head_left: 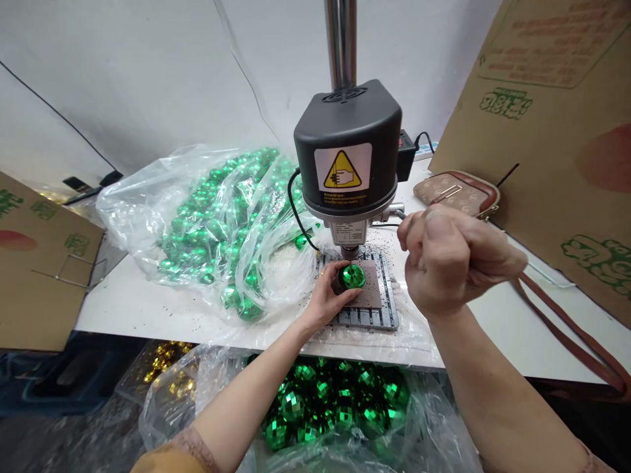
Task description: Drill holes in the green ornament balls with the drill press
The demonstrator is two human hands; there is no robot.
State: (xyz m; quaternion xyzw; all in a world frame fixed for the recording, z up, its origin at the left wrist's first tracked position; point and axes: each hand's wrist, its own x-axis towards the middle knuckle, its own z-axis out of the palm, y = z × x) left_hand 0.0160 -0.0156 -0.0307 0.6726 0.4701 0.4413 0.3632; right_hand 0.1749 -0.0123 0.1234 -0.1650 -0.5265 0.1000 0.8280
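Observation:
My left hand (329, 289) has its thumb and fingers round a shiny green faceted ball (353, 276) and a dark holder at the ball's left side. The ball sits on a brownish square plate (371, 299) on the slotted base (392, 315) of a small bench drill press (348, 144). Just above the ball is the drill head's lower end; the bit's tip cannot be made out. Closed in a fist, my right hand (446, 256) grips the press's feed lever (400, 213), whose handle is mostly hidden by the fingers.
A clear plastic bag (142, 203) of green balls lies left of the press. Below the table edge is another bag of green balls (340, 401). Cardboard boxes (44, 263) flank both sides. A patterned purse (456, 192) with a brown strap lies right. Dark shavings dot the white table (128, 309).

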